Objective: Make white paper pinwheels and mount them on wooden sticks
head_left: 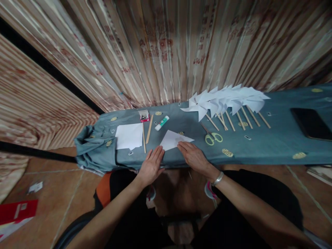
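Observation:
A sheet of white paper (173, 139), folded into a triangle, lies flat near the front edge of the cloth-covered table. My left hand (151, 162) rests at its lower left corner, fingers stretched out and touching the edge. On its lower right side my right hand (193, 155) presses down with flat, extended fingers; a silver bracelet is on that wrist. Just beyond the paper lies a glue stick (162, 123). Scissors (213, 138) with green handles lie to the right, beside my right hand.
White paper pinwheels (228, 100) on wooden sticks lie overlapped at the back right. A paper stack (129, 136), loose sticks (149, 129) and a small open box (144, 116) are on the left. A dark phone or tablet (310, 122) lies far right. Curtains (160, 52) hang behind.

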Motion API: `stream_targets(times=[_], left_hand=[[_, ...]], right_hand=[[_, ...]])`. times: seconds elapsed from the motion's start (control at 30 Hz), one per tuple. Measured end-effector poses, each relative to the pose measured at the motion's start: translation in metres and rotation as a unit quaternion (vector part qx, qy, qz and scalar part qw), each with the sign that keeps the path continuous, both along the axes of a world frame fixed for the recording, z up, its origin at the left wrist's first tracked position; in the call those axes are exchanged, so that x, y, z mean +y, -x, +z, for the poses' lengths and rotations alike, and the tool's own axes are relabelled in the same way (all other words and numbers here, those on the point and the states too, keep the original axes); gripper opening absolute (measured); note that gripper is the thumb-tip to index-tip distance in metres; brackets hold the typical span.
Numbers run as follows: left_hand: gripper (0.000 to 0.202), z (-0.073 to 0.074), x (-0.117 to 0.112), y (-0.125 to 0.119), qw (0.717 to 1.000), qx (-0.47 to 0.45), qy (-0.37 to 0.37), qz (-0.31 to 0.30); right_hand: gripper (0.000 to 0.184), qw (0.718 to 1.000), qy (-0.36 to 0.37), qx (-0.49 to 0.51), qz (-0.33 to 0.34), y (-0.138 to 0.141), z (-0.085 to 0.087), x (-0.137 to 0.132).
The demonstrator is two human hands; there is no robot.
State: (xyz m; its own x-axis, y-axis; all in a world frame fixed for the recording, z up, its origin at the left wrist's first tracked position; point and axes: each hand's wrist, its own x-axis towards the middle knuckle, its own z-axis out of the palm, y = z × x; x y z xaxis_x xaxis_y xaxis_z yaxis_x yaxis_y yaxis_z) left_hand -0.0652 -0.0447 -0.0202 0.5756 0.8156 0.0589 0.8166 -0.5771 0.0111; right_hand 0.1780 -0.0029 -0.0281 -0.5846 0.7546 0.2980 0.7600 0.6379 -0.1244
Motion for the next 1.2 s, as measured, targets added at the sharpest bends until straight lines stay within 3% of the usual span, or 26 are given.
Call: stream_targets(times=[0.13, 0.3, 0.6, 0.87, 1.2], left_hand=[[0.070, -0.001, -0.012, 0.015, 1.000, 0.013, -0.014, 0.011], [0.069, -0.003, -0.015, 0.012, 0.999, 0.016, -0.019, 0.025], [0.078, -0.005, -0.031, 0.008, 0.998, 0.000, -0.035, 0.052], [0.086, -0.015, -0.034, 0.004, 0.996, -0.035, -0.039, 0.068], [0.083, -0.021, -0.035, 0.004, 0.992, -0.090, -0.025, 0.084]], right_hand=[[0.038, 0.999, 0.000, -0.020, -0.049, -0.016, -0.001, 0.003], [0.035, 0.995, -0.007, -0.030, -0.095, -0.035, 0.001, 0.006], [0.035, 0.993, 0.007, -0.022, -0.119, -0.034, 0.004, 0.006], [0.039, 0.981, 0.041, 0.113, -0.150, -0.042, -0.005, 0.023], [0.011, 0.963, 0.077, 0.211, -0.148, -0.039, -0.007, 0.035]])
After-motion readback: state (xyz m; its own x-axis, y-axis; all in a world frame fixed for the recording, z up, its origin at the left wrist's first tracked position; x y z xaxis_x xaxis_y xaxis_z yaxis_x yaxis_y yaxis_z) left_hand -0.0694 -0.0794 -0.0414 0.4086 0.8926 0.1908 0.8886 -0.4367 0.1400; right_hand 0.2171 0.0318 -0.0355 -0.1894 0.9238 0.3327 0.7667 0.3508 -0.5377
